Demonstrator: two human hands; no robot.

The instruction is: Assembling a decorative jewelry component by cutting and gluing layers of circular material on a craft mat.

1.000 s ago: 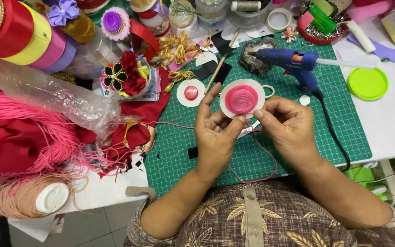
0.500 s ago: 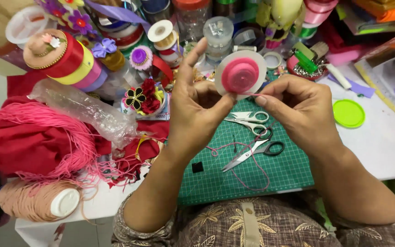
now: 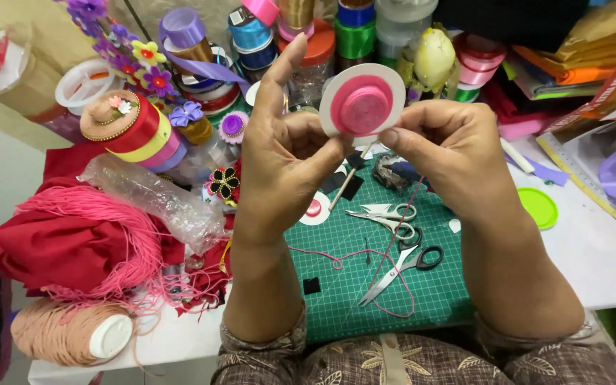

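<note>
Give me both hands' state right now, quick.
Left hand: closed, thumb pinching the left edge of the small pink-and-white hat, index finger raised.
Right hand: closed, pinching the hat's right edge.

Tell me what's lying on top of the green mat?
On the green mat lie two pairs of scissors, a loose pink cord, a small black square and a little white disc with a pink centre. The raised hands and arms hide other parts of it.

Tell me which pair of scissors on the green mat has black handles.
The larger scissors, lying nearer the person with blades pointing down-left. The smaller scissors just above them has pale, silvery handles.
</note>
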